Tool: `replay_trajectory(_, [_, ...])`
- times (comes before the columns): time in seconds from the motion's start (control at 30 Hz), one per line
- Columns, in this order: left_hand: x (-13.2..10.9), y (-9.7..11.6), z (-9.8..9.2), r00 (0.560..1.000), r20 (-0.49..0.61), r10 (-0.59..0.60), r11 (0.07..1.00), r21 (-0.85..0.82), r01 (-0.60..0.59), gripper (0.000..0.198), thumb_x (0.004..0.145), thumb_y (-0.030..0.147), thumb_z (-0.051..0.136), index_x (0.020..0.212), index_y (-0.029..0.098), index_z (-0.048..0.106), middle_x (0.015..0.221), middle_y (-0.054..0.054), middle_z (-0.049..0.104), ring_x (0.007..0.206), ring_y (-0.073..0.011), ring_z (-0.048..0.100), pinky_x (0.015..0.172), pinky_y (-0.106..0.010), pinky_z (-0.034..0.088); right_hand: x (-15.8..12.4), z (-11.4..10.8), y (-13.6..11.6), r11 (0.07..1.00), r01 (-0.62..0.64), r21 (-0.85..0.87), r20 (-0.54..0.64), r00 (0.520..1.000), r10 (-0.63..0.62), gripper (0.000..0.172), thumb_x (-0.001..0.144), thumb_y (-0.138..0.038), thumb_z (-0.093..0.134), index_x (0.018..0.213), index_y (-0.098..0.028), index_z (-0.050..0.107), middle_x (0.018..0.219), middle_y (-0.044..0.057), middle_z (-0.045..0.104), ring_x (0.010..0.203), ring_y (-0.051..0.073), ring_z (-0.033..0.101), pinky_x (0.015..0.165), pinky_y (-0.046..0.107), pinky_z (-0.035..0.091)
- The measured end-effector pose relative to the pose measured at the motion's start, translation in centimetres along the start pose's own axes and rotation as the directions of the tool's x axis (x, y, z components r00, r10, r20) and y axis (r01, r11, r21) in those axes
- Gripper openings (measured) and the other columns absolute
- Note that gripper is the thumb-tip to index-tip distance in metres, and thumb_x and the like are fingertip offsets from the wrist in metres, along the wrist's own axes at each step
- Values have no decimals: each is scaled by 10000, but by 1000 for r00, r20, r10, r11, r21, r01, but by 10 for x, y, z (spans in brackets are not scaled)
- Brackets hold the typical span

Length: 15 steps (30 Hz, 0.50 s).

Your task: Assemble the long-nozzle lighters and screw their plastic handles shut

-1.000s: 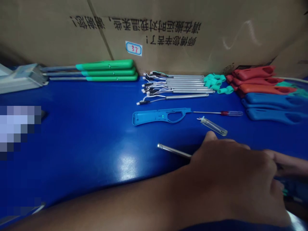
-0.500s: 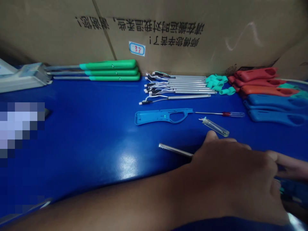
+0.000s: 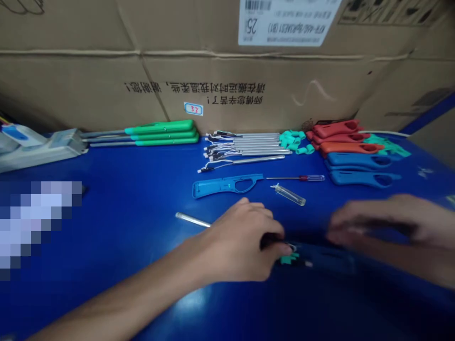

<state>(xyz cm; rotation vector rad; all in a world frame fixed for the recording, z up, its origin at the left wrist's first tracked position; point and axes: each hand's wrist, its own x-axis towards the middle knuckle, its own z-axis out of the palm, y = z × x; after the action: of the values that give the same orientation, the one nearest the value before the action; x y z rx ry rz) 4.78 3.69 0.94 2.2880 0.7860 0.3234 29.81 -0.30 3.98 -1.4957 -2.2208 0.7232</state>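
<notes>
Gripping one metal tube (image 3: 193, 220) in left hand (image 3: 245, 241); can't tell blurred right hand (image 3: 387, 232)'s state. Counting one blue shell (image 3: 213, 186) mid-frame, one screwdriver (image 3: 313, 178) centre right.

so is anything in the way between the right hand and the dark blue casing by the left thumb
Nothing visible between them: the right hand is right by the casing, though blur hides whether they touch. The left hand, around the metal tube, is at the other end.
</notes>
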Motion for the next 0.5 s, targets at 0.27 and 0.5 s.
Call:
replay_trajectory(0.27, [-16, -2, -13, 996, 48, -70, 996, 63, 67, 180, 930, 304, 644, 802, 203, 721, 782, -11, 627, 894, -194, 564, 830, -348, 397, 63, 23, -5, 929, 242, -281, -32, 965, -261, 136, 916, -223, 575, 991, -165, 672, 953, 69, 680, 889, 225, 646, 777, 349, 515])
replay_trajectory(0.5, [-30, -6, -17, 991, -22, -134, 986, 99, 135, 173, 952, 309, 606, 891, 212, 735, 821, -27, 658, 872, -208, 598, 823, -354, 425, 54, 38, 16, 919, 272, -285, -40, 955, -295, 174, 971, -188, 529, 1093, -140, 644, 1034, 109, 607, 959, 232, 603, 852, 389, 534])
